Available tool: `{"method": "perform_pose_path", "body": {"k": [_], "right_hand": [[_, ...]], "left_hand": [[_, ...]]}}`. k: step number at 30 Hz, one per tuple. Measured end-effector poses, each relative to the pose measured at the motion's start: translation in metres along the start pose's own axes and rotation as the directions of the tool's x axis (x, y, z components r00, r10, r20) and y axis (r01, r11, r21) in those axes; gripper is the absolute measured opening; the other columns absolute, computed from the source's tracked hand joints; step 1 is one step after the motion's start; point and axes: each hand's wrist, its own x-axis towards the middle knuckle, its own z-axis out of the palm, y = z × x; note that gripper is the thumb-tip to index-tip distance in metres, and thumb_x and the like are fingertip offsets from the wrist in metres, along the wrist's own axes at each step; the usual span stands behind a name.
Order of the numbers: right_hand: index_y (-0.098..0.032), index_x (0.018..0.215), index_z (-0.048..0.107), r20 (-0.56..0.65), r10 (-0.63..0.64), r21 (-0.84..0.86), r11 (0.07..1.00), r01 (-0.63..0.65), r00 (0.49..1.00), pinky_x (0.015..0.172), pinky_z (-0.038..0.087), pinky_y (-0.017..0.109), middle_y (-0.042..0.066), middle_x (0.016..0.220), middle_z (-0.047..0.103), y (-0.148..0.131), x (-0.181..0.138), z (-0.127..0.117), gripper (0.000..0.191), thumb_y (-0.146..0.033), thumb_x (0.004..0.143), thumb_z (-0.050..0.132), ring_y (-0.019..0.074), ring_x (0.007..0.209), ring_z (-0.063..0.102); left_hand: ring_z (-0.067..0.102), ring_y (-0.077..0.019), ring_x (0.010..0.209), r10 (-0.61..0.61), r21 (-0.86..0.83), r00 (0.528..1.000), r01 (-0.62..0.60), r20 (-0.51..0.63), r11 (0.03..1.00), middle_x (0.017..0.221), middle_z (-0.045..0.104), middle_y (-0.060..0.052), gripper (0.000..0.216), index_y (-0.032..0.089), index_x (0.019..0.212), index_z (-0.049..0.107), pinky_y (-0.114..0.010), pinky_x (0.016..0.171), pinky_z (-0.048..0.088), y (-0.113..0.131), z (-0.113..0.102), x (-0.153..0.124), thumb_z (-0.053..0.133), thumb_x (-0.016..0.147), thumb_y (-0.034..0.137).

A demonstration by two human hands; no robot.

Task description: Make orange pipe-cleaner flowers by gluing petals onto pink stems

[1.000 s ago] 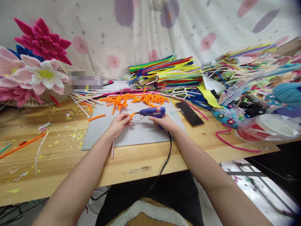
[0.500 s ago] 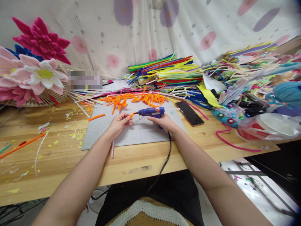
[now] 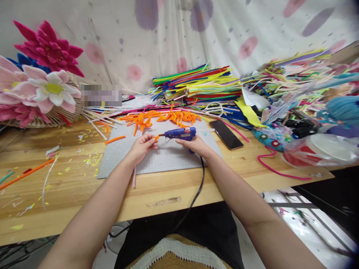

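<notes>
My left hand (image 3: 143,147) pinches a short orange pipe cleaner piece (image 3: 157,137) over the grey cutting mat (image 3: 117,162). My right hand (image 3: 194,144) is wrapped round the handle of a blue hot glue gun (image 3: 179,133), whose nozzle points left and meets or nearly meets the orange piece. A clear glue stick (image 3: 205,130) juts from the gun's back, and its black cord (image 3: 199,185) drops over the table edge. Just beyond my hands lie bent orange pipe cleaner pieces (image 3: 182,117) and an orange pipe cleaner flower shape (image 3: 142,121).
A black phone (image 3: 226,134) lies right of the mat, with scissors (image 3: 213,109) behind it. Bundled coloured pipe cleaners (image 3: 202,86) line the back. Large fuzzy flowers (image 3: 53,87) stand at left. A plastic-wrapped tub (image 3: 316,151) sits at right. Yellow scraps (image 3: 94,160) litter the wooden table (image 3: 73,190).
Almost nothing differs. Both hands keep their places, with the glue gun's nozzle still at the orange piece; the view has shifted very slightly.
</notes>
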Motion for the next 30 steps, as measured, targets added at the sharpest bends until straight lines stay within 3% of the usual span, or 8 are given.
{"method": "perform_pose_path", "body": {"k": [8, 14, 19, 25, 30], "right_hand": [[-0.017, 0.087, 0.064, -0.053, 0.011, -0.036, 0.999, -0.013, 0.999, 0.064, 0.042, 0.028, 0.001, 0.067, 0.059, 0.0013, 0.0014, -0.0040, 0.041, -0.050, 0.062, 0.066, 0.0147, 0.067, 0.053], [-0.017, 0.084, 0.064, 0.003, 0.011, -0.001, 1.000, -0.011, 1.000, 0.062, 0.042, 0.027, 0.001, 0.066, 0.059, 0.0015, 0.0006, -0.0014, 0.042, -0.051, 0.060, 0.068, 0.0132, 0.063, 0.051], [-0.017, 0.089, 0.064, -0.053, 0.045, -0.023, 0.999, -0.046, 0.998, 0.064, 0.042, 0.027, 0.001, 0.069, 0.060, 0.0032, 0.0023, -0.0025, 0.045, -0.050, 0.060, 0.068, 0.0140, 0.067, 0.052], [-0.017, 0.086, 0.064, 0.005, 0.010, 0.010, 1.000, -0.010, 1.000, 0.062, 0.042, 0.027, 0.001, 0.067, 0.060, 0.0011, 0.0011, 0.0003, 0.044, -0.052, 0.059, 0.068, 0.0134, 0.063, 0.051], [-0.018, 0.086, 0.063, -0.061, 0.054, -0.043, 0.998, -0.056, 0.997, 0.062, 0.041, 0.027, 0.000, 0.062, 0.057, 0.0030, 0.0030, -0.0015, 0.044, -0.053, 0.060, 0.066, 0.0136, 0.063, 0.051]], "left_hand": [[0.055, -0.0060, 0.057, -0.008, -0.009, 1.000, 0.008, 0.006, 1.000, 0.066, 0.059, 0.002, 0.023, 0.013, 0.075, 0.057, -0.021, 0.058, 0.048, -0.0002, -0.0005, 0.0000, 0.073, 0.062, 0.021], [0.054, -0.0060, 0.057, -0.006, -0.011, 1.000, 0.006, 0.003, 1.000, 0.066, 0.059, 0.002, 0.022, 0.013, 0.076, 0.056, -0.021, 0.058, 0.048, -0.0002, -0.0009, 0.0007, 0.073, 0.063, 0.020], [0.055, -0.0062, 0.057, -0.010, -0.023, 1.000, 0.010, 0.001, 1.000, 0.066, 0.059, 0.002, 0.024, 0.013, 0.077, 0.056, -0.021, 0.057, 0.048, 0.0002, -0.0006, 0.0009, 0.073, 0.062, 0.021], [0.055, -0.0062, 0.056, -0.009, -0.020, 1.000, 0.009, -0.001, 1.000, 0.067, 0.060, 0.001, 0.023, 0.013, 0.076, 0.056, -0.021, 0.058, 0.049, -0.0004, -0.0009, 0.0010, 0.073, 0.063, 0.021], [0.054, -0.0060, 0.057, -0.006, -0.011, 1.000, 0.006, 0.006, 1.000, 0.067, 0.059, 0.002, 0.023, 0.013, 0.076, 0.056, -0.021, 0.059, 0.049, -0.0007, -0.0012, 0.0016, 0.073, 0.063, 0.021]]}}
